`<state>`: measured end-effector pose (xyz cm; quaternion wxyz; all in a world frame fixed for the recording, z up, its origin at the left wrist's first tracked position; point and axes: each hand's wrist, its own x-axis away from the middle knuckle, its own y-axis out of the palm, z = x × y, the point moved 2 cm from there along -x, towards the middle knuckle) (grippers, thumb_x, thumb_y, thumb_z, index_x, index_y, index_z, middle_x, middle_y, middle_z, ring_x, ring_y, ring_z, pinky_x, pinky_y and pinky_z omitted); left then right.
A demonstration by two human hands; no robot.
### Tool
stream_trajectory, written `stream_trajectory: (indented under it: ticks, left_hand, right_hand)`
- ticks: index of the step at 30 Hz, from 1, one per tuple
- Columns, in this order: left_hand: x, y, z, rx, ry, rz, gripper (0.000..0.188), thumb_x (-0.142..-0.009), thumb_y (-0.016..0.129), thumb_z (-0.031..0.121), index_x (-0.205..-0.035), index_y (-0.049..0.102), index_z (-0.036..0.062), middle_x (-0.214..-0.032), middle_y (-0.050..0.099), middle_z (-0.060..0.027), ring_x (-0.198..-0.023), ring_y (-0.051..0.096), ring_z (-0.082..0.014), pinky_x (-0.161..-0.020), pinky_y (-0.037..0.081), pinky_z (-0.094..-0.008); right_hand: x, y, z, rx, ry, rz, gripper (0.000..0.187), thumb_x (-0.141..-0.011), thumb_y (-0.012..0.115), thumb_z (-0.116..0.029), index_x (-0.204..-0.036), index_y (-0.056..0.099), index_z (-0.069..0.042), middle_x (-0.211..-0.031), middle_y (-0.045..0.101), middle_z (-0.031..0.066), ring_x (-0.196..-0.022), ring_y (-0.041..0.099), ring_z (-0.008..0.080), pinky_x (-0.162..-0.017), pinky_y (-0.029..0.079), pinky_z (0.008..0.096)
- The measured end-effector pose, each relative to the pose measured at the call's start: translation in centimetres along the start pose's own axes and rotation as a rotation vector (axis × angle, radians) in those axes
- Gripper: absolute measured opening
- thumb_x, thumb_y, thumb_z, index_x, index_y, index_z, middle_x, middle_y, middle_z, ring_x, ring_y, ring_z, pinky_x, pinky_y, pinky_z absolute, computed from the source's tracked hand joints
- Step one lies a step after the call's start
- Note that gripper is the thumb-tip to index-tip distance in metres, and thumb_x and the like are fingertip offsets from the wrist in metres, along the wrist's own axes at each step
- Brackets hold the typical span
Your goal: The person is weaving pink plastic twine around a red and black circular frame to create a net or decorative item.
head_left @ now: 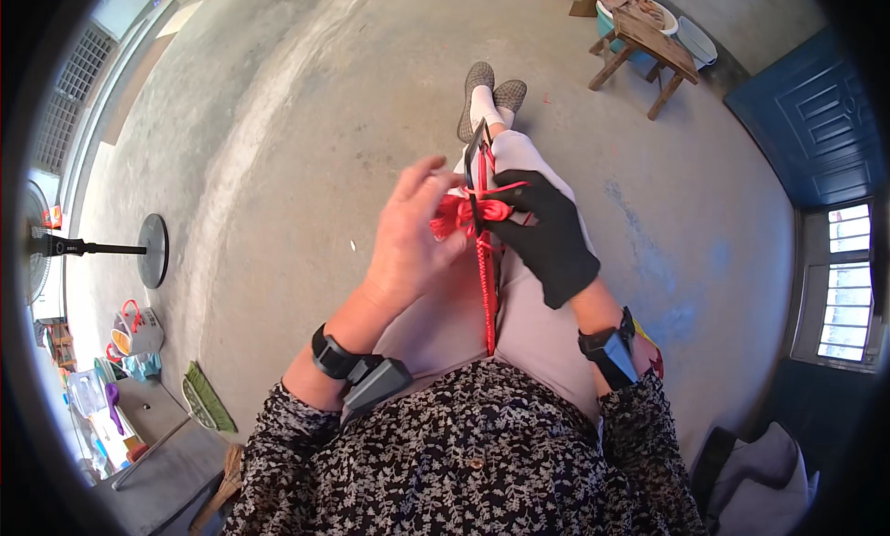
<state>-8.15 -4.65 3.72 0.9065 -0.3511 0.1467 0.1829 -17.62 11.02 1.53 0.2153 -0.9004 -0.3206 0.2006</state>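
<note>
My bare left hand [399, 235] is beside a looped bundle of red cord [449, 219], its thumb and fingers apart around the near side of the bundle. Whether its fingertips touch a strand is hard to tell. In a black glove, my right hand [547, 235] is closed on the red cord from the other side, with a thin strand running across its fingers. A narrow black frame [471, 160] stands upright between the hands, the cord crossing it. Below, a tightly wrapped red braided length [488, 299] runs down between my thighs toward my lap.
My legs stretch forward, crossed at the ankles in grey shoes [477, 77]. A wooden stool [649, 44] stands far right near a tub of cloth [663, 21] and a blue door [825, 109]. At left are a fan base [154, 250], a basket [139, 330] and a green broom [211, 399].
</note>
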Motion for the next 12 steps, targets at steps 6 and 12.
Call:
stream_trajectory:
  ticks: [6,12]
  left_hand:
    - [1.8,-2.6,-0.6,0.834,-0.499,-0.214,0.029,-0.086,0.064,0.02,-0.107,0.058,0.0012,-0.117,0.057,-0.0131,-0.103,0.06,-0.0191,-0.076,0.053,-0.0265]
    - [2.2,-0.3,4.3,1.932,-0.61,-0.433,0.052,-0.088,0.054,0.051,-0.102,0.056,0.0008,-0.137,0.039,-0.0267,-0.122,0.046,-0.0338,-0.067,0.055,-0.0347]
  right_hand:
    - [3.0,-5.1,-1.0,-0.993,0.125,0.322,0.026,-0.082,0.063,-0.007,-0.106,0.054,0.0,-0.123,0.054,0.0226,-0.114,0.054,0.0333,-0.1,0.042,0.0424]
    - [6.5,-5.6,-6.2,-1.724,-0.035,-0.318,0.07,-0.079,0.065,-0.046,-0.125,0.037,-0.001,-0.092,0.059,0.0205,-0.08,0.066,0.0395,-0.086,0.049,0.055]
